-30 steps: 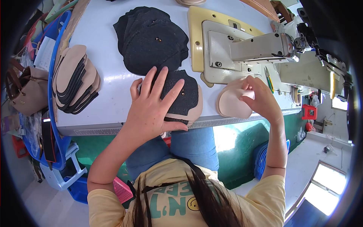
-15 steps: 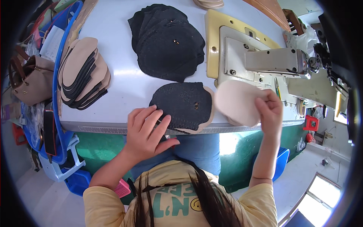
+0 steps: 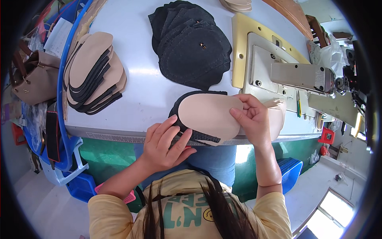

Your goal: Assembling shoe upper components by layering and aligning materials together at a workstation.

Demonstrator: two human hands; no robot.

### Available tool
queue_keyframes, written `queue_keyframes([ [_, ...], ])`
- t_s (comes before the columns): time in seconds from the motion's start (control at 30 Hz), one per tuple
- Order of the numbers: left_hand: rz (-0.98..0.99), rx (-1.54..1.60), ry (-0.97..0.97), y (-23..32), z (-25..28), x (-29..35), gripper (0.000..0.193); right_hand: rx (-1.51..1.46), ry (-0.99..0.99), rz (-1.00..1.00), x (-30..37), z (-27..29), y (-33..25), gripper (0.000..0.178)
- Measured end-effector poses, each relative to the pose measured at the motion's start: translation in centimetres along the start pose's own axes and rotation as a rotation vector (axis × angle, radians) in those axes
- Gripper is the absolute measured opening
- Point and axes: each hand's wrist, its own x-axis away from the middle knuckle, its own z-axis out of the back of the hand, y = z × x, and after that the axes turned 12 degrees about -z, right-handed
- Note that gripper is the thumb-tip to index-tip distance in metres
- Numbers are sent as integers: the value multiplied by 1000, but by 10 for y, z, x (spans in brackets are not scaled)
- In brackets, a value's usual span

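A beige rounded panel (image 3: 209, 113) lies over a black leather piece (image 3: 181, 99) at the table's front edge. My right hand (image 3: 252, 117) pinches the panel's right end between thumb and fingers. My left hand (image 3: 165, 143) has its fingers spread, with the tips touching the near left edge of the black piece. Most of the black piece is covered by the panel; its dark rim shows on the left and along the near side. More beige panels (image 3: 276, 115) are stacked just right of my right hand.
Overlapping black leather pieces with small metal fittings (image 3: 195, 51) lie beyond my hands. A fanned stack of beige and black panels (image 3: 93, 71) sits at the left. A sewing machine (image 3: 298, 75) with a yellowish bed frame (image 3: 238, 51) occupies the right. A metal ruler strip (image 3: 107, 134) edges the table.
My right hand has brought the beige panel leftward from beside the black piece to on top of it. My left hand stays at the black piece's edge. The whole view has shifted slightly.
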Motion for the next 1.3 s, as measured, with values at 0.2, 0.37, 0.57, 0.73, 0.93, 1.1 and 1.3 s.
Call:
queue_keyframes([
  [0.2,-22,-31,-43,-1,2,-5,39,55,60,-22,2,-5,1,32],
  [0.37,5,1,-61,1,1,-7,39,1020,604,644,19,-25,-6,43],
  [0.57,37,121,-156,-16,24,-44,27,1042,286,690,38,5,-2,22],
  [0.73,-34,51,11,-62,10,-102,36,1024,515,520,54,78,-5,23],
  [0.93,72,-306,-340,-82,-15,-123,62,1060,508,388,50,103,-1,34],
  [1.1,51,-354,-356,-85,-13,-121,44,1165,531,503,48,108,9,34],
  [1.3,-156,36,-87,-69,14,-116,39,1231,637,659,44,105,19,21],
])
